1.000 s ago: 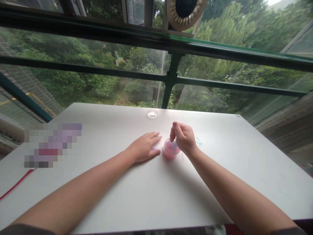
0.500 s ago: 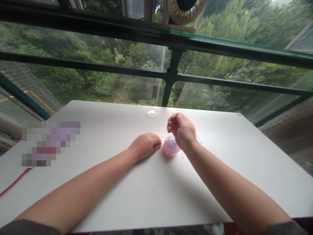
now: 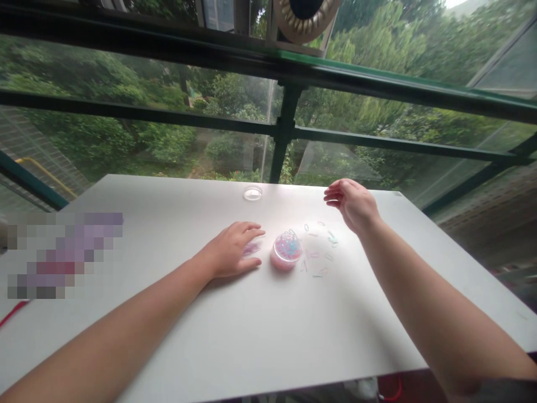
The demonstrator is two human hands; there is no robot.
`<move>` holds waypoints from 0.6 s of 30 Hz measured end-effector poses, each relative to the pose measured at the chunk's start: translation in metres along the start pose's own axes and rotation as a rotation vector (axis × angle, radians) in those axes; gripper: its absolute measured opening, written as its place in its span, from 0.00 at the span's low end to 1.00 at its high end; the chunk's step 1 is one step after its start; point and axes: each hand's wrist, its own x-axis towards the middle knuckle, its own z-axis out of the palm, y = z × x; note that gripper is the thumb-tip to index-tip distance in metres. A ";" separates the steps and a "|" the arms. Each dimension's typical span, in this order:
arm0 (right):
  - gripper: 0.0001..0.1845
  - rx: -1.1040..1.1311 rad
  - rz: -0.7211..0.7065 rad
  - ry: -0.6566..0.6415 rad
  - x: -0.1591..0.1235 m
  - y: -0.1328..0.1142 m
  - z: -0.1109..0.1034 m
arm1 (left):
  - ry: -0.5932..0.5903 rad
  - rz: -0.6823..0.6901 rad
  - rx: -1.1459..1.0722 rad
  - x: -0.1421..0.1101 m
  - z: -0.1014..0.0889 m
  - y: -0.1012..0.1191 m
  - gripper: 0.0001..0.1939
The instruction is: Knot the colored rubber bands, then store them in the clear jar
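Note:
A small clear round jar (image 3: 286, 252) stands on the white table, heaped with pink, blue and purple rubber bands. My left hand (image 3: 235, 249) is low on the table just left of the jar, fingers and thumb spread. Beneath its palm a bunch of purple and pink bands (image 3: 250, 248) shows in part. My right hand (image 3: 352, 202) is raised to the right of and beyond the jar, its fingers stretched and slightly apart, with nothing visible in them. Several loose rubber bands (image 3: 314, 255) in pale colours lie scattered between the jar and my right forearm.
A clear round lid (image 3: 253, 193) lies near the table's far edge. On the left, a blurred purple item (image 3: 79, 246) has a red cord (image 3: 12, 313) by it. Behind the white table (image 3: 235, 336) runs a green railing (image 3: 285, 129) with glass.
My right hand has moved right, away from above the jar, and loose bands now show on the table there. My left hand has shifted left slightly and spread its fingers.

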 end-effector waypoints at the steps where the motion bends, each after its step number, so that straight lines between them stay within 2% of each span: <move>1: 0.12 -0.164 0.022 -0.031 0.000 0.008 -0.013 | -0.025 -0.003 0.017 -0.001 0.000 -0.001 0.32; 3: 0.17 -0.537 0.021 -0.147 -0.009 0.027 -0.038 | -0.070 -0.001 0.047 -0.001 0.001 -0.003 0.34; 5: 0.27 -0.767 -0.021 -0.312 -0.027 0.045 -0.055 | -0.094 0.016 0.068 0.001 0.003 -0.006 0.30; 8: 0.44 -1.041 -0.130 -0.484 -0.058 0.065 -0.063 | -0.104 0.073 0.075 0.007 0.007 -0.011 0.24; 10: 0.53 -1.141 -0.210 -0.538 -0.075 0.071 -0.056 | -0.107 0.124 0.071 0.011 0.008 -0.014 0.22; 14: 0.65 -1.100 -0.350 -0.659 -0.089 0.069 -0.024 | -0.112 0.206 0.072 0.016 0.006 -0.018 0.19; 16: 0.66 -1.057 -0.373 -0.650 -0.085 0.068 -0.007 | -0.109 0.228 0.067 0.016 0.003 -0.019 0.17; 18: 0.62 -1.019 -0.385 -0.591 -0.076 0.069 0.007 | -0.099 0.242 0.052 0.015 0.001 -0.018 0.16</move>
